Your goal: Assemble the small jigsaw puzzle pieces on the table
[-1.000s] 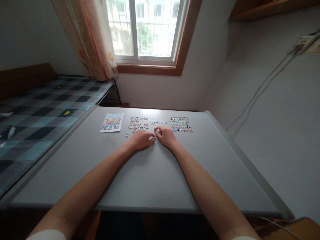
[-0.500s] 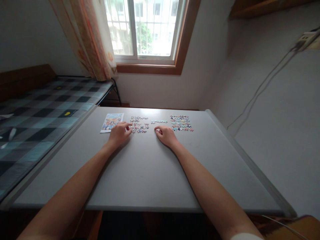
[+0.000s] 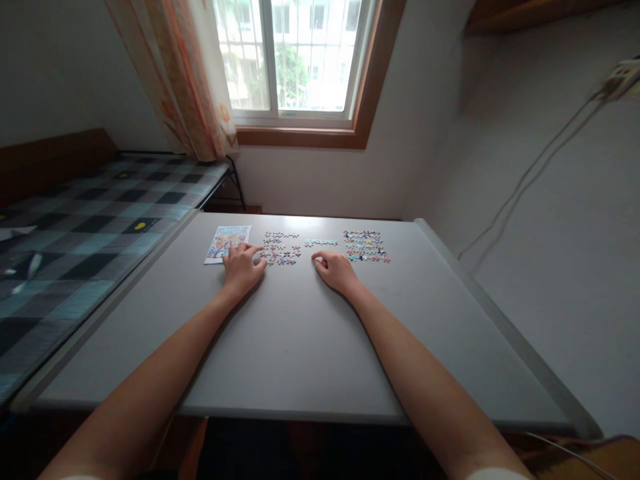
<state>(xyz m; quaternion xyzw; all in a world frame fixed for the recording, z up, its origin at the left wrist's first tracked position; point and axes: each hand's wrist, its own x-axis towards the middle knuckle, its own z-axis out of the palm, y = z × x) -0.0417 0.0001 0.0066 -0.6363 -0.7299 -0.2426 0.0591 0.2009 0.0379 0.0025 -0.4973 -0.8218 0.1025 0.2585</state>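
My left hand (image 3: pixel 243 270) rests at the left group of loose jigsaw puzzle pieces (image 3: pixel 287 253), its thumb and forefinger apart and nothing visible between them. Its other fingers overlap the lower right of a colourful printed picture sheet (image 3: pixel 227 239). Right of that group, my right hand (image 3: pixel 336 268) lies on the table with fingers curled and thumb against forefinger; whatever is in the pinch, if anything, is hidden. Just beyond it is a short strip of joined pale-blue puzzle pieces (image 3: pixel 321 243). Another group of puzzle pieces (image 3: pixel 367 247) spreads to the right of this hand.
All of this lies toward the far side of a grey-white table (image 3: pixel 300 347). A bed with a checked cover (image 3: pixel 150 193) stands along the left. Behind are a curtain (image 3: pixel 185 80) and a window (image 3: pixel 310 60). A cable (image 3: pixel 530 167) hangs on the right wall.
My left hand's thumb and forefinger have spread wider apart. My right hand keeps its curled pose in nearly the same place. The whole view has shifted slightly.
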